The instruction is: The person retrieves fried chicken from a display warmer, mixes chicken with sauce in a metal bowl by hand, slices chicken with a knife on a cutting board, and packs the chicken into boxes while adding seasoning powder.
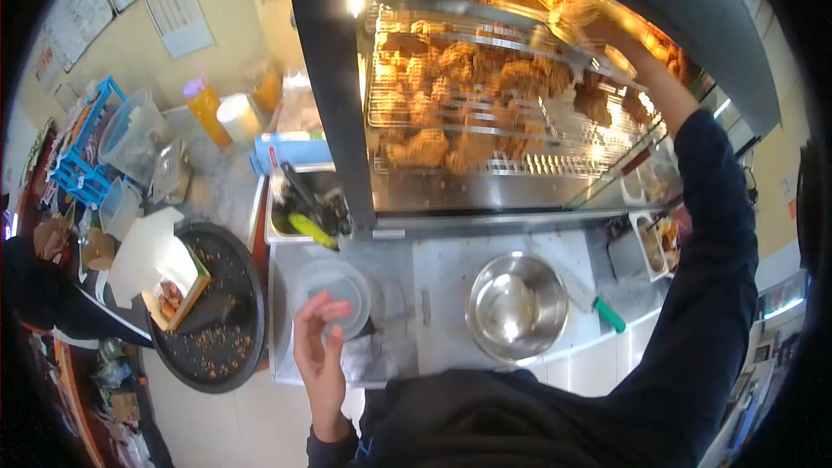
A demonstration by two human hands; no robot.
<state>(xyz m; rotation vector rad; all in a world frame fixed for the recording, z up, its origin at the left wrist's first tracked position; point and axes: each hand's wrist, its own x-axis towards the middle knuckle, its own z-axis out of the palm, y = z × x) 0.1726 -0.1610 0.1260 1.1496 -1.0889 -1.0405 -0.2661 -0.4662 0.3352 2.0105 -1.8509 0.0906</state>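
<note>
My left hand (319, 351) is raised over the front of the counter with thumb and fingers apart, holding nothing. Just beyond it is a round clear plastic container (335, 296), partly hidden by the fingers. My right hand (611, 35) reaches far into the lit warming cabinet (381, 224), near the upper rack. Motion and glare smear its fingers, so whether they hold anything cannot be made out. Browned fried pieces, seemingly chicken (459, 65), lie on the wire racks. A shiny metal bowl (517, 308) stands on the white board (446, 321) below the cabinet.
A green-handled knife (609, 315) lies right of the bowl. At left, an open takeaway box (178, 295) with food sits on a round black tray (247, 355). A metal pan (279, 224) holds utensils, including a green-tipped one. Yellow sauce bottles (206, 117) stand behind.
</note>
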